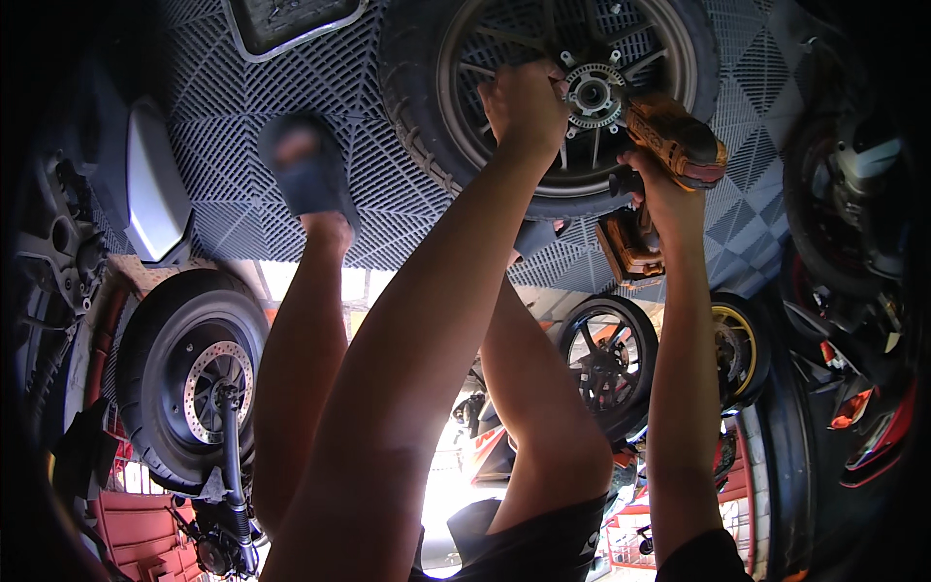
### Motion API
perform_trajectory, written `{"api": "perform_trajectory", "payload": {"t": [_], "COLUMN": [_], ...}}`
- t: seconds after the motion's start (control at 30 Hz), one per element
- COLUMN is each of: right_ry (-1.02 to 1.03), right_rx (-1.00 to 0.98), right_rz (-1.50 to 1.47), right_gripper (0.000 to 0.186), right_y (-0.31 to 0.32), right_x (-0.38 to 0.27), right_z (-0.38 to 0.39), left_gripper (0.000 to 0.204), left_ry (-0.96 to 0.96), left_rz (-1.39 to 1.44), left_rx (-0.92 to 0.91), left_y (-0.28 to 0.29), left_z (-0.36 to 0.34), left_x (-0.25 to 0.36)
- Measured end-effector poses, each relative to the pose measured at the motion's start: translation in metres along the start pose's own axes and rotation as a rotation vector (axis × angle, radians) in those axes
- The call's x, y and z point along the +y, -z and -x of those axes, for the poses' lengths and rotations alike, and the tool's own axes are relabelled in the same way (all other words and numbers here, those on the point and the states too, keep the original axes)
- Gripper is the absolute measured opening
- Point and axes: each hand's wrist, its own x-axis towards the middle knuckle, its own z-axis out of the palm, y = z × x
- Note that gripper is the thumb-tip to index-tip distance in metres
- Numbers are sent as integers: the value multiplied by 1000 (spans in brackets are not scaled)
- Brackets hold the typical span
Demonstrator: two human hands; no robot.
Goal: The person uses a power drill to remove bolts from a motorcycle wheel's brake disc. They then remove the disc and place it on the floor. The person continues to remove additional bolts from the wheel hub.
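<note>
A motorcycle wheel (420,136) with a black tire and bronze spoked rim lies on the grated mat, its toothed hub ring (592,95) near the centre. My left hand (524,102) is closed beside the hub, over the spokes; what its fingertips hold is hidden. My right hand (664,194) grips a yellow-and-black cordless power tool (679,141) by its handle, just right of the hub. The tool's head points toward the hub, and its battery (626,252) hangs below my hand.
A metal tray (252,44) sits at the upper left. My sandalled foot (305,170) rests on the grey mat (213,126). Motorcycles (863,213) and parts, including a silver panel (155,194), line both sides; more wheels (606,315) show behind my legs.
</note>
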Motion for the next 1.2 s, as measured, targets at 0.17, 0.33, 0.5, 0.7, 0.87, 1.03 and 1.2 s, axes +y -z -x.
{"api": "perform_trajectory", "payload": {"t": [0.17, 0.33, 0.5, 0.7, 0.87, 1.03, 1.2], "right_ry": [36, 45, 75, 424, 209, 506, 49], "right_rx": [-55, -93, -48, 23, -10, 4, -74], "right_rz": [-39, -176, -62, 119, 108, 252, -34], "right_gripper": [16, 21, 18, 23, 27, 28, 18], "right_y": [12, 16, 13, 17, 22, 26, 25], "right_x": [6, 10, 14, 25, 20, 39, 13], "right_z": [-2, 1, -2, -13, -9, -15, -2], "left_gripper": [22, 32, 36, 39, 37, 32, 24], "left_ry": [-266, -645, -627, -503, -604, -804, -838], "left_rz": [-217, -329, -421, -371, -358, -387, -444], "left_rx": [249, 180, 162, 314, 119, 61, 96], "left_y": [7, 17, 10, -4, 3, -8, -30], "left_z": [16, 10, 2, -3, -1, -6, -17], "left_x": [14, 12, 12, 14, 21, 23, 18]}}
